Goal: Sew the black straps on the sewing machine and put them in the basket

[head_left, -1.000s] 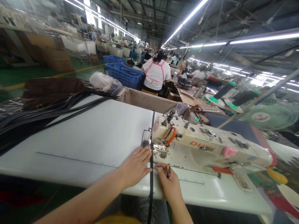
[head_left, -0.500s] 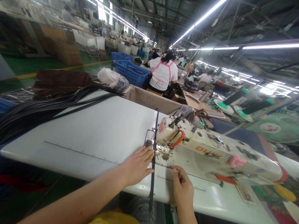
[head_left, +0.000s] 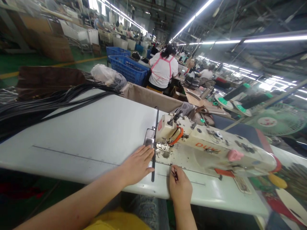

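Observation:
A narrow black strap [head_left: 153, 164] runs front to back under the head of the sewing machine [head_left: 192, 143]. Its near end lies on the white table. My left hand [head_left: 137, 164] rests flat with fingers stretched out, the fingertips and thumb touching the strap's left edge beside the presser foot [head_left: 163, 147]. To the right of the strap, my right hand [head_left: 181, 185] is closed near the table's front edge. Something small and dark shows between its fingers, too little to name. A shiny metal plate [head_left: 149, 138] lies just beyond my left fingertips.
A bundle of black straps [head_left: 59, 102] lies across the table's [head_left: 96, 127] left side. Behind stand a beige-lined bin [head_left: 148, 97], blue crates [head_left: 129, 68] and a seated person [head_left: 163, 68]. Thread cones [head_left: 236, 92] and a green fan [head_left: 275, 121] are at the right.
The strap has slid away from me, and its near end, which hung over the front edge, now lies on the table. The whole view has shifted slightly.

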Demonstrator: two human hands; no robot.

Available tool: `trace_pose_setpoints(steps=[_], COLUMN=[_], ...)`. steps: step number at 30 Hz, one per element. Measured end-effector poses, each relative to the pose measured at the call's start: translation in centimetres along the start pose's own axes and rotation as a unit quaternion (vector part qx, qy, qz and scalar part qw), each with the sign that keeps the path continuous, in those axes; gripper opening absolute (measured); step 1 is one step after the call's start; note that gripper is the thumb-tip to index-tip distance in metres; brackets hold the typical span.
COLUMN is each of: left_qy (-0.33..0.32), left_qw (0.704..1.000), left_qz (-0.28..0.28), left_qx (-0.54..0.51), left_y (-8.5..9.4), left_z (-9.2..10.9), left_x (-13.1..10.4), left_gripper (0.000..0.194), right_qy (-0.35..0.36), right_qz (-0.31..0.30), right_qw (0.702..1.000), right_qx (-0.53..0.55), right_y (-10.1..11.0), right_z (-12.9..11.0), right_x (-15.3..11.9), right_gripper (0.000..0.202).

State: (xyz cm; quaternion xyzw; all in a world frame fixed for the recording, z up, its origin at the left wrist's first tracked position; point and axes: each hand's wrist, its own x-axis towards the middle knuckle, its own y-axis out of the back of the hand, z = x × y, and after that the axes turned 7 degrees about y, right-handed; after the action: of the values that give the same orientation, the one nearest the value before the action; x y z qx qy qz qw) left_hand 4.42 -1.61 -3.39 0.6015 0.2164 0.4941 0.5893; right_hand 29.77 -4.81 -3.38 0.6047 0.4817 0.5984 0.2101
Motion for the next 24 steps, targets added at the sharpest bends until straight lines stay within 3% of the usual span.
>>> trace_pose_setpoints(steps=[10,24], left_qy=[0.008,0.008], left_qw=[1.0,1.0], left_qz=[0.003,0.005], left_qx=[-0.02,-0.003], left_y=[-0.5,-0.85], left_z=[-0.11,-0.32], left_x=[-0.17,0.1], left_gripper=[0.06,0.064], right_qy=[-0.004,0.013], right_qz=[-0.02,-0.005], right_qw=[1.0,1.0], right_qx=[0.005,-0.012], right_y=[0.17,0.25], right_z=[-0.37,-0.64], right_x=[0.1,0.2], right_gripper=[0.03,0.026])
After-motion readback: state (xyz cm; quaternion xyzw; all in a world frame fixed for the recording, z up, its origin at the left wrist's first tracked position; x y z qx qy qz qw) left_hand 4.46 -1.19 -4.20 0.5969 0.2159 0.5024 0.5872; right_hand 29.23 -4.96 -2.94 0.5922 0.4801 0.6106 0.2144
